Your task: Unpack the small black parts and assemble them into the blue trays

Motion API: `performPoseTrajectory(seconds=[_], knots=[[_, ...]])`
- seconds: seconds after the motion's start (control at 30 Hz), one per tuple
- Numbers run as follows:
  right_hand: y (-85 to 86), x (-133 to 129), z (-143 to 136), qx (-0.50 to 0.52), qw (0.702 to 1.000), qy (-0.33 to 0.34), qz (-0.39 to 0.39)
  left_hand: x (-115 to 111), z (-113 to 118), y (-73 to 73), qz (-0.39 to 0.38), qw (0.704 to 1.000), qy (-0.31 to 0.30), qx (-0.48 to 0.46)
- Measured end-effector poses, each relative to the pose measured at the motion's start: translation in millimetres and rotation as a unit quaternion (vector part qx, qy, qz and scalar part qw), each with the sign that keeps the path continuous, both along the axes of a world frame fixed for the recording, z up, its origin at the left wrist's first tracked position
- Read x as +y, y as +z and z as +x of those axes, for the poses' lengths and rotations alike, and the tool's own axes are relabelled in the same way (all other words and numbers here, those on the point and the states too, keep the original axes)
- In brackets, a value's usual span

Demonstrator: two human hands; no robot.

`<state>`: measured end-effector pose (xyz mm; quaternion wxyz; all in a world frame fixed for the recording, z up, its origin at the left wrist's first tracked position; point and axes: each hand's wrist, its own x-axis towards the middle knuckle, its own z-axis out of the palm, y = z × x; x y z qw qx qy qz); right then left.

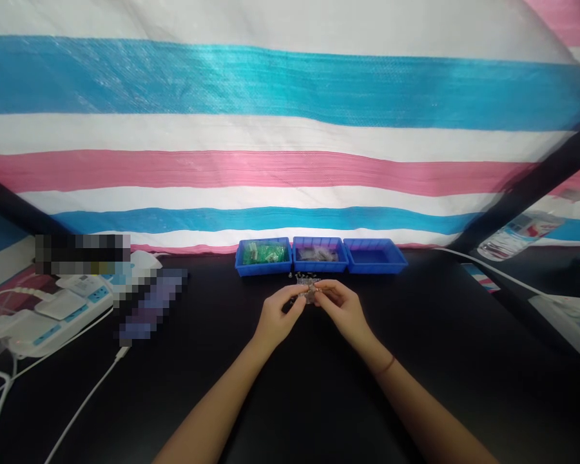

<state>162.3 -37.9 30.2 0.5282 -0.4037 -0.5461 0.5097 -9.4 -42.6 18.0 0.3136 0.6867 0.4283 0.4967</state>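
My left hand (276, 316) and my right hand (344, 310) meet over the black table, thumbs and fingertips pinched together. Between them is a small clear, greyish piece (310, 294), perhaps plastic; its exact kind is too small to tell. Both hands are closed on it from either side, the fingertips hiding part of it. Just beyond the fingers lie several tiny light-coloured loose parts (298, 276). Behind these stand three blue bins: the left bin (263, 269) holds green items in clear wrap, the middle bin (319, 265) greyish bagged pieces, and the right bin (377, 263) shows a bare floor.
White power strips (43, 328) with cables lie at the left, near a blurred-out phone-shaped object (154, 303). At the right are a clear bottle (519, 235), a white cable and another power strip (568, 322). A striped sheet (290, 174) hangs behind the table.
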Motion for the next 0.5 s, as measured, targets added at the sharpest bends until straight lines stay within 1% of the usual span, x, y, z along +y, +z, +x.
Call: performPoseTrajectory(seconds=[0.13, 0.23, 0.33, 0.4, 0.43, 0.5], knots=[[-3.0, -2.0, -0.8, -0.014, 1.000, 0.021, -0.009, 0.2, 2.2, -0.3, 0.001, 1.000, 0.025, 0.000], [-6.9, 1.9, 1.6, -0.037, 0.999, 0.026, -0.013, 0.4, 3.3, -1.9, -0.003, 0.999, 0.031, 0.006], [-8.3, 14.0, 5.4, -0.028, 0.999, -0.012, -0.013, 1.1, 3.7, -4.7, -0.006, 0.999, 0.037, -0.002], [-6.1, 25.2, 7.3, -0.007, 0.999, -0.040, -0.008, 2.2, 3.2, -6.8, -0.001, 0.999, 0.046, -0.002], [-4.4, 30.8, 7.8, 0.000, 0.999, -0.040, -0.007, 2.8, 2.8, -7.7, 0.004, 0.999, 0.049, 0.003], [-1.7, 40.1, 8.1, -0.006, 1.000, -0.017, -0.008, 4.4, 1.8, -9.0, 0.014, 0.998, 0.055, 0.019]])
